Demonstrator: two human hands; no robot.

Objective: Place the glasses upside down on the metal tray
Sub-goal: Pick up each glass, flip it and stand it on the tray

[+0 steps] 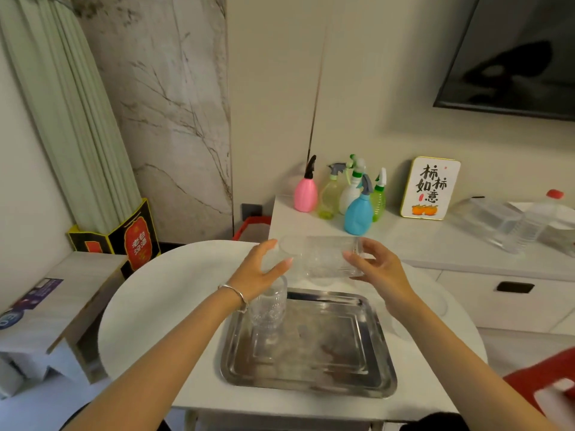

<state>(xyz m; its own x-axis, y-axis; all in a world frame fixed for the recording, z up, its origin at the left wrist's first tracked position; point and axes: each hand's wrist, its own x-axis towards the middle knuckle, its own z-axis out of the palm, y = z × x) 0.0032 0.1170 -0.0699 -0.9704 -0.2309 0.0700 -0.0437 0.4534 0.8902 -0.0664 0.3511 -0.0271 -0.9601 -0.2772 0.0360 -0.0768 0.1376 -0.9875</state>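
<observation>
A clear patterned glass [320,256] lies sideways in the air above the far edge of the metal tray [367,346]. My left hand [261,269] grips its left end and my right hand [378,269] grips its right end. Another clear glass [270,309] stands on the tray's far left part, just below my left wrist; whether it is upside down is hard to tell. The tray rests on a round white table [155,306]. Faint outlines of more clear glasses [404,328] show on the table to the right of the tray.
Several spray bottles [357,209] and a framed sign [431,188] stand on the white counter behind the table. Clear plastic containers [497,225] sit at the counter's right. A red stool [547,381] is at the lower right, boxes [46,315] at the left.
</observation>
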